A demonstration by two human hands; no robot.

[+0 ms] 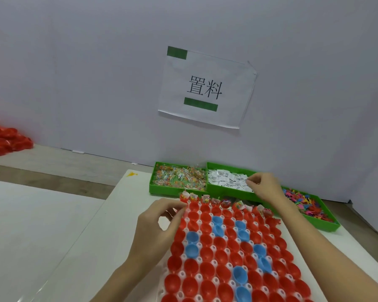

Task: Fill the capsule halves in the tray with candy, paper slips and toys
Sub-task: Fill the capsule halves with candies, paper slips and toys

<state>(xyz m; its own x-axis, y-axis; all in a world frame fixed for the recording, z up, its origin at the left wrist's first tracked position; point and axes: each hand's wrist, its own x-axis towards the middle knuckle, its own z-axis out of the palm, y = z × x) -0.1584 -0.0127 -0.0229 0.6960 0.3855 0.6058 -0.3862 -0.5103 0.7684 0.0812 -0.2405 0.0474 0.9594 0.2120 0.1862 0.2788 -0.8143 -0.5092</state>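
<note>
Lying at the far left edge, a heap of red halves (2,139) sits apart from the work on the pale table (42,225). Nearer the middle, the person's left hand (159,223) rests at the left side of the white tray (184,229), fingers curled, thumb and fingertips pinched near the far-left cups; whether anything is between them cannot be told. The tray holds rows of capsule halves (207,269), mostly red, with a scatter of blue halves (192,249) among them. Only the far row (223,202) is filled: each cup there shows a wrapped candy or slip sticking up, while the nearer rows sit hollow. Behind the tray three green bins stand side by side against the wall. The left bin (162,190) holds clear-wrapped candy (179,176). The middle bin (225,194) holds white paper slips (226,178), and the right hand (264,186) reaches over it, fingers bent, thumb and forefinger pinching at the slips on the right side. The right bin (323,225) holds small toys (303,203) in pink, blue and yellow. Above, a paper sign (207,88) with green bars is fixed to the wall.
</note>
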